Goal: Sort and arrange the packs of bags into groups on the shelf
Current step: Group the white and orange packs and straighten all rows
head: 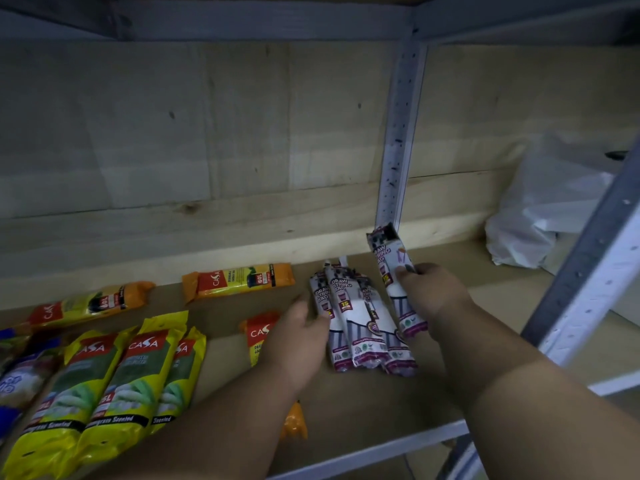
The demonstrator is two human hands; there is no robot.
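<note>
My right hand [427,292] grips a white and purple drawstring bag pack [389,258], tilted up off the shelf board [346,400]. Beside it lie three matching drawstring packs [360,327] in a tight group. My left hand [299,336] rests with fingers apart against the left side of that group, holding nothing. It partly covers an orange Casa pack [258,332]. Two more orange Casa packs [239,281] [93,303] lie further back and left. Three yellow and green Casa packs [114,382] lie side by side at the front left.
A perforated metal upright [398,140] stands at the back right of the drawstring packs, and another upright [588,271] crosses the right foreground. A white plastic bag [540,216] sits on the neighbouring shelf. Blue and white packs [14,372] lie at the far left. Wooden boards back the shelf.
</note>
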